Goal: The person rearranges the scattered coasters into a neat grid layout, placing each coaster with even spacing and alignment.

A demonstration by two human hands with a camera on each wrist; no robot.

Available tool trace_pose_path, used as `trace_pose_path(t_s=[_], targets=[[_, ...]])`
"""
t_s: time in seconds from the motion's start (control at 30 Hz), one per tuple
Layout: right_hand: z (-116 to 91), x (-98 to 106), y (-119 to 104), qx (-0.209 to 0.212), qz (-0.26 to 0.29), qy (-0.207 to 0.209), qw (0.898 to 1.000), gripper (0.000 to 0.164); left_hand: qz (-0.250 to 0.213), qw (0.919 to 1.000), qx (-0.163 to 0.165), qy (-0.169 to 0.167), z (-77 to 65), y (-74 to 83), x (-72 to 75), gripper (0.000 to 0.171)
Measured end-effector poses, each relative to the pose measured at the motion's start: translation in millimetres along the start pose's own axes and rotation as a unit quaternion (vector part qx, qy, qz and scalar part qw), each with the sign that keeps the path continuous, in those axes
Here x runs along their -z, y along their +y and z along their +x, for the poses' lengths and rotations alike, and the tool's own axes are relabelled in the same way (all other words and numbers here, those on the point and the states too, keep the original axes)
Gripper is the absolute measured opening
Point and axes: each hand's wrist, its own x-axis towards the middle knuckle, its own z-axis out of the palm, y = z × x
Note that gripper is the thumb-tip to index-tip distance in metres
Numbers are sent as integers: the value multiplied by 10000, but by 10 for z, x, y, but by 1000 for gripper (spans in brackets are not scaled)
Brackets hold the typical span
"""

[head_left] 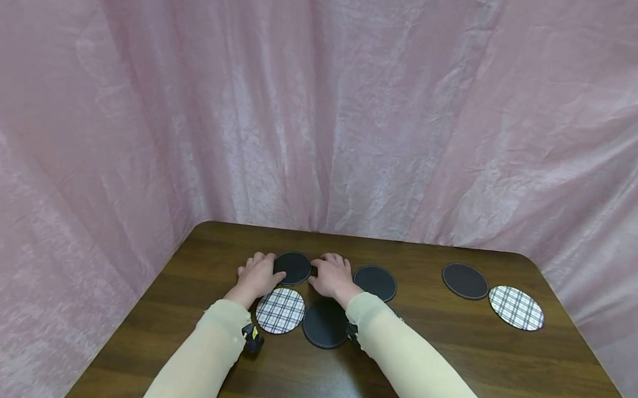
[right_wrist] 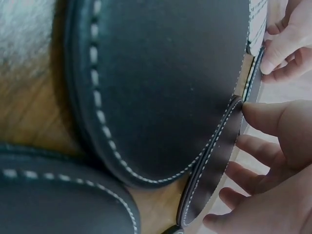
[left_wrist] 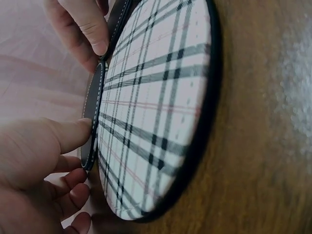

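Several round coasters lie on the wooden table. In the head view my left hand point(head_left: 255, 279) grips the left side of a black coaster point(head_left: 292, 268), its thumb on the near edge. My right hand point(head_left: 332, 275) holds a dark brown, white-stitched coaster point(right_wrist: 207, 170), which it mostly covers from above; the thumb touches one end and the fingers lie along the far edge. Nearer the body, a plaid coaster point(head_left: 280, 311) sits beside a black coaster point(head_left: 327, 324). Another dark coaster point(head_left: 375, 283) lies right of my right hand.
Farther right on the table point(head_left: 464, 347) lie a dark coaster point(head_left: 465, 281) and a plaid coaster point(head_left: 516, 308), their edges close together. A pink curtain point(head_left: 315, 116) hangs behind the table and along its sides.
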Motion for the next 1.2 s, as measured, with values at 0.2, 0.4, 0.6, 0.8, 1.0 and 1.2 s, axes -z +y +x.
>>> trace_pose_path(t_s=[0.2,0.4,0.6,0.8,1.0,1.2], targets=[[7,11,0,77,38,18,10000,42,-2,9999,22,-125,3,-24,11,65],[-8,17,18,98,-5,59,9999,44,-133,9999,-69,-81,-34,-31,2,65],[-20,41,24,132,38,52,9999,44,-143,9998,-151,-61,-89,-12,27,62],[25,-44,89,209,73,148,9996,42,-91,9997,-118,-182,-119,-3,14,63],[25,-56,111,228,57,148,9996,42,-103,9997,-136,-156,-150,2,8,63],[-33,17,73,238,38,72,9997,42,-100,9998,-190,-46,-205,26,39,61]])
